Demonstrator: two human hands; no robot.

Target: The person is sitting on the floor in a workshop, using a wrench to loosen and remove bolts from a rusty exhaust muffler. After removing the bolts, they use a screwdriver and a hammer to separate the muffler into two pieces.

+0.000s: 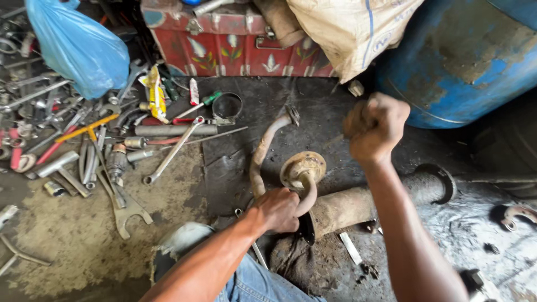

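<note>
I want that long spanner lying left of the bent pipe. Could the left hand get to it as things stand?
Probably not straight away: the left hand is wrapped around the rusty bent pipe. If it let go, the long spanner lies uncovered on the floor just leftward, with nothing between.

The rusty bent pipe [263, 154] lay on the dark, dirty floor. It curved up from the bottom to a small round end at the top. A second bend hooked over and ended in a round rusty plate [302, 168] that faced up. Behind it lay a fat, rusty tube [347, 206], flat on its side.
</note>
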